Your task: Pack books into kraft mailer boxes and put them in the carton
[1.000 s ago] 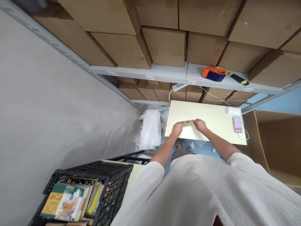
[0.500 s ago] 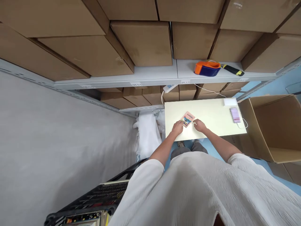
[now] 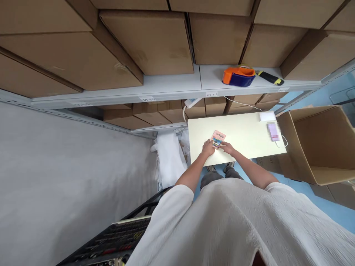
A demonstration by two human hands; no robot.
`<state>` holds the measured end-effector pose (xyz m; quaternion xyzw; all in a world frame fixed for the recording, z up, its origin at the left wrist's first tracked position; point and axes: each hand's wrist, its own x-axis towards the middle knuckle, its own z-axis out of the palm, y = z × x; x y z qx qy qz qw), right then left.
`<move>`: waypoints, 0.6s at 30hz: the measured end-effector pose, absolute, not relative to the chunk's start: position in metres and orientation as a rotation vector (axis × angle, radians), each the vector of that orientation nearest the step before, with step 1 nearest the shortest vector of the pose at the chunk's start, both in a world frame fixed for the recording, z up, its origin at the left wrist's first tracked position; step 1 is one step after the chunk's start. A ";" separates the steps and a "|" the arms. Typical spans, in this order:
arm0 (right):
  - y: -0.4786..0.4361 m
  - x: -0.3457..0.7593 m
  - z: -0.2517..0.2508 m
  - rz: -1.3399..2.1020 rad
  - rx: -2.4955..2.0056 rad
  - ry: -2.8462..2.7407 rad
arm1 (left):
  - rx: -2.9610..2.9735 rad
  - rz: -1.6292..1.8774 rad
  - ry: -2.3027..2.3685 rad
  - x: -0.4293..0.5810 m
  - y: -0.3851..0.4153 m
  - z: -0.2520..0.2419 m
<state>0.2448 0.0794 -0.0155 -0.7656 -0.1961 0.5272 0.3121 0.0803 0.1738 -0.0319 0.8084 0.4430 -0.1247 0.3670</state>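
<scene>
A small pink booklet (image 3: 218, 136) with a blue and yellow picture on its cover is over the pale table, tilted a little. My left hand (image 3: 208, 147) grips its lower left edge, fingers closed on it. At the lower right corner, my right hand (image 3: 227, 148) has its fingers on the booklet, pinching the edge. Both hands partly cover the lower part of the cover.
The pale table (image 3: 244, 136) carries a phone (image 3: 273, 132) with a cable and a white box (image 3: 267, 116). An orange-and-blue tape dispenser (image 3: 239, 76) and a cutter (image 3: 270, 78) lie on the shelf. An open carton (image 3: 299, 147) stands right, a black crate (image 3: 111, 236) lower left.
My right hand has moved left onto the booklet's lower right edge. The booklet has turned slightly more upright, with my left hand still on it. The view has shifted a little.
</scene>
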 end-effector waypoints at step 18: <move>0.074 0.242 -0.032 1.203 -2.105 -0.624 | 2.016 -0.253 1.077 0.072 0.134 -0.038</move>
